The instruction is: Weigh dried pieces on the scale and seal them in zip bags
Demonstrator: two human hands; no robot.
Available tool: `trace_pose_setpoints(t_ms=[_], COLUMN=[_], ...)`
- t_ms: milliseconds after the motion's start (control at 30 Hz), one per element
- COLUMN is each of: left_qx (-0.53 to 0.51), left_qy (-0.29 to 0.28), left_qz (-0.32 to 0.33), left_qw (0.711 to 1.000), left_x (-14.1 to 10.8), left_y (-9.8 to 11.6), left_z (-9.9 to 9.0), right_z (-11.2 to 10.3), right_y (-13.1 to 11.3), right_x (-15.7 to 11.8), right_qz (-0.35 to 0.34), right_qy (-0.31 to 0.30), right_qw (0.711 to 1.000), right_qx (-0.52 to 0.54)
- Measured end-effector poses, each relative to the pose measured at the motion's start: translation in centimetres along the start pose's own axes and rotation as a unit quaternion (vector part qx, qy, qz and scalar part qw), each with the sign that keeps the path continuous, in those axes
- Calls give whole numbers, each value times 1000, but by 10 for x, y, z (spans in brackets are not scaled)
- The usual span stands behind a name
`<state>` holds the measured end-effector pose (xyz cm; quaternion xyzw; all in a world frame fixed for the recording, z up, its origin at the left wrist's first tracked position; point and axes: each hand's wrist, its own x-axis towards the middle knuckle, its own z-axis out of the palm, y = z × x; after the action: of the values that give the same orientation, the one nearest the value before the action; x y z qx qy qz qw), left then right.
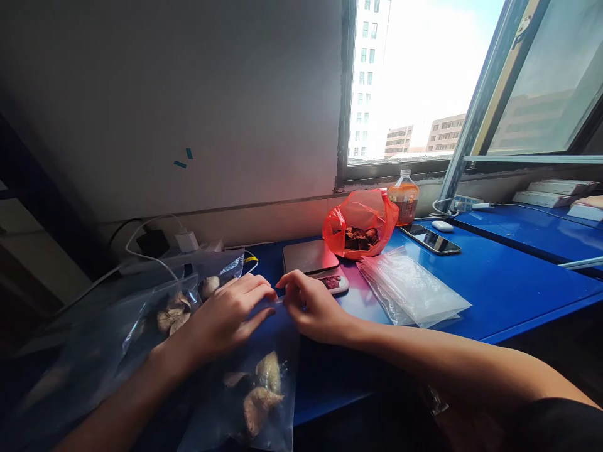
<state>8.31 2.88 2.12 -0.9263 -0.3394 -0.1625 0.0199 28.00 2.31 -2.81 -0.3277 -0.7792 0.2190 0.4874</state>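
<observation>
A clear plastic bag (277, 411) lies at the blue table's front edge, with a few curled, dried tan pieces (261, 402) inside. At its top edge my left hand (238, 307) has thumb and fingers around the plastic. Close beside it, my right hand (313, 307) pinches the same edge with curled fingers. The fingertips of both hands nearly meet, and the exact grip is partly hidden. Left of and under my left forearm lie more clear bags (136, 333) holding similar dried pieces (174, 314). Just beyond my hands sits a flat kitchen scale (308, 257).
A red plastic bag (339, 232) of dark dried pieces stands open behind the scale, near a bottle of orange liquid (404, 198). To the right lie a stack of clear bags (414, 289), a phone (431, 239) and a white earphone case (442, 226). Chargers (187, 242) with cables stand by the wall.
</observation>
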Motion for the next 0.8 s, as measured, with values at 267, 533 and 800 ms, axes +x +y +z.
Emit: trace_pose_setpoints(t_ms=[267, 533, 800], left_qx=[-141, -197, -212], left_qy=[-88, -116, -137], left_qz=[-130, -146, -169], left_qw=[977, 962, 953], left_x=[5, 6, 4], left_y=[8, 13, 6], left_z=[-17, -21, -20], right_z=[1, 0, -5], right_y=[7, 10, 7], right_x=[1, 3, 2], right_qz=[-115, -152, -151], right_qy=[21, 34, -4], right_qw=[989, 981, 981], right_qx=[-88, -111, -124])
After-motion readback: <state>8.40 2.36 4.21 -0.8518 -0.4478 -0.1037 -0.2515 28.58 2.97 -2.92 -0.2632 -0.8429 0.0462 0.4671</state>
